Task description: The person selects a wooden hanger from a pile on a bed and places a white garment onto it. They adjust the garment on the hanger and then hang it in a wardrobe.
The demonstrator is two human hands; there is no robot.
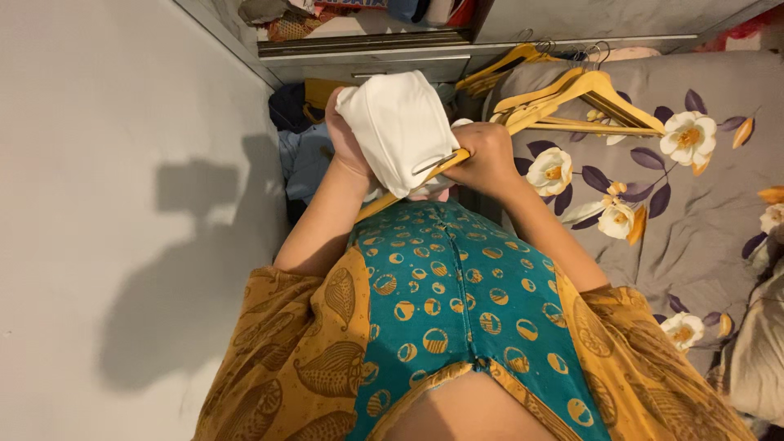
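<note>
White garment going onto a wooden hanger.
Left hand grips the white garment; right hand clasps the wooden hanger, half-covered; spare hangers wait on the bed.

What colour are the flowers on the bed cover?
White with orange-yellow centres, on a grey bed cover with dark purple leaves. The head view shows the flowers best.

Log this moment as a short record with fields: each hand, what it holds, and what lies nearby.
left hand: left hand grips the white garment
right hand: right hand clasps the wooden hanger under the garment
garment: folded over the hanger, held at chest height
nearby: spare wooden hangers on a grey floral bedsheet
left side: plain wall
</note>
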